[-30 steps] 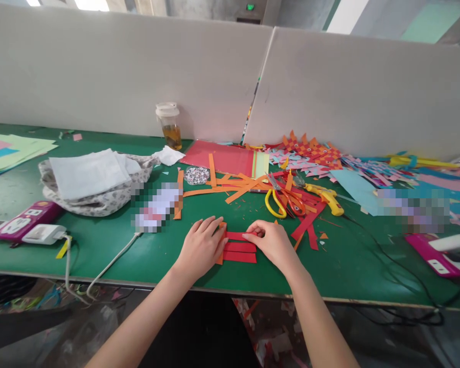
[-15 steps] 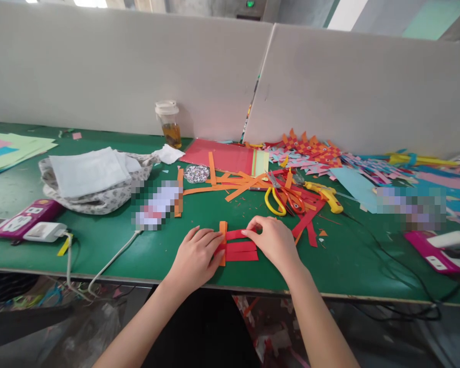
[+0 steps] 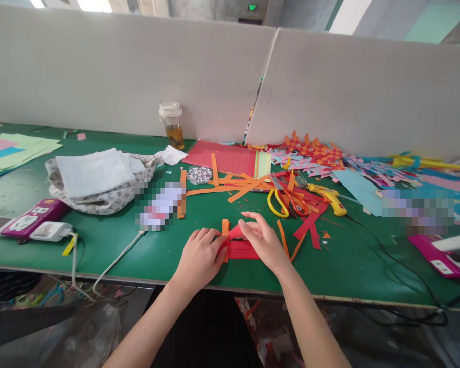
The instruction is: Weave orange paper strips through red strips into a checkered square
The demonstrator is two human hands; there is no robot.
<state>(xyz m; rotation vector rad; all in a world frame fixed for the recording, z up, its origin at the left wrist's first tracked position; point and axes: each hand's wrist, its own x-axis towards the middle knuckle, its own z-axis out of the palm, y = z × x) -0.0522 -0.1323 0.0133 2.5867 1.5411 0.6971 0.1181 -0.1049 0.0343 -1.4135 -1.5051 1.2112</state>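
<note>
My left hand point(image 3: 203, 255) rests at the near edge of the table, its closed fingers gripping the left side of a small weave of paper strips. An upright orange paper strip point(image 3: 226, 226) pokes out above these fingers. Several red paper strips point(image 3: 240, 250) run to the right from it, lying side by side. My right hand point(image 3: 263, 243) is over their right ends. Its thumb is against the topmost red strip point(image 3: 235, 232), which is raised and bent, while the index finger stretches out above. The fingers under the right thumb are partly hidden.
Behind the hands lie loose orange strips point(image 3: 242, 191), yellow-handled scissors point(image 3: 278, 203) and a yellow glue gun point(image 3: 329, 198) with its cord. A lidded cup point(image 3: 172, 128) stands by the partition. Left are a cloth bag point(image 3: 99, 197) and a power strip point(image 3: 34, 220); woven orange pieces point(image 3: 314, 148) are piled right.
My right hand has shifted slightly left, lifting and bending the top red strip, with its index finger now stretched out. My left hand stays on the weave. The view has shifted slightly.
</note>
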